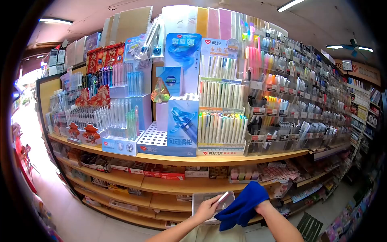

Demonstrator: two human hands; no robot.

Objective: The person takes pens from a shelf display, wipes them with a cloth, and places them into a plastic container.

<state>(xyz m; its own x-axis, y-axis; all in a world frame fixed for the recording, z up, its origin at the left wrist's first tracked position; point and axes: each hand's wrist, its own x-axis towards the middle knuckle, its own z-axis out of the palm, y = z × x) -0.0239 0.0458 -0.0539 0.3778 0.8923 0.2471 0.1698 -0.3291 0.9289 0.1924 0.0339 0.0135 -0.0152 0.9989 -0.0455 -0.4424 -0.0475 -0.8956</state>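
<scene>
In the head view's lower centre, a pale, likely stiff item [223, 197] is pinched by the left hand [207, 209]; a blue cloth [244, 203], probably soft, light and best held bunched, is gripped by the right hand [264, 207].

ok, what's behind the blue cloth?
Past the edges of the blue cloth in the right hand, wooden shelves and part of a clear box show. Whatever is directly behind the cloth is covered.

Bare forearms [180, 230] converging forward; left hand [207, 209] curled in grip, right hand [263, 207] closed, partly hidden.
</scene>
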